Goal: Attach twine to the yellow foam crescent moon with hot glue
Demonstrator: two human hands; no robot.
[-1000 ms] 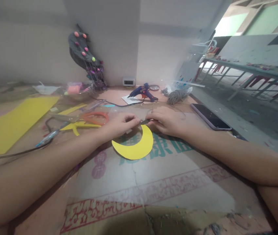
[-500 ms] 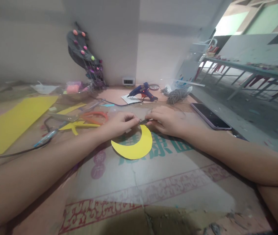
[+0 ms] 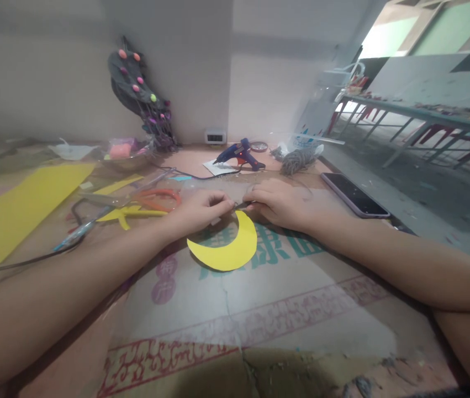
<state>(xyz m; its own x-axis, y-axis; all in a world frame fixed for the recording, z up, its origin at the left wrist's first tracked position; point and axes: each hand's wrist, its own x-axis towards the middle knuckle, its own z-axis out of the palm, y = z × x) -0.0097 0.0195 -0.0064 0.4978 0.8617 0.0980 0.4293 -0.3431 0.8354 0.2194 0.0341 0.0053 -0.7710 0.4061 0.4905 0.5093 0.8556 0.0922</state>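
A yellow paper crescent lies on the printed cardboard, its upper tip right below my fingertips. Thumb and fingers of my left hand are pinched together just above that tip. Close beside it, my right hand is closed in a pinch too. A short dark grey strand, which looks like yarn, runs between both pinches; its ends are hidden by the fingers. From the grey yarn bundle a thin loose thread curves down toward my right hand.
Orange-handled scissors, yellow scraps and a yellow sheet lie left. At the back are a blue glue gun with its cord and a small clock. A phone rests by the right table edge.
Both hands stay pinched on the strand over the crescent's tip, with hardly any movement. The whole view has shifted slightly.
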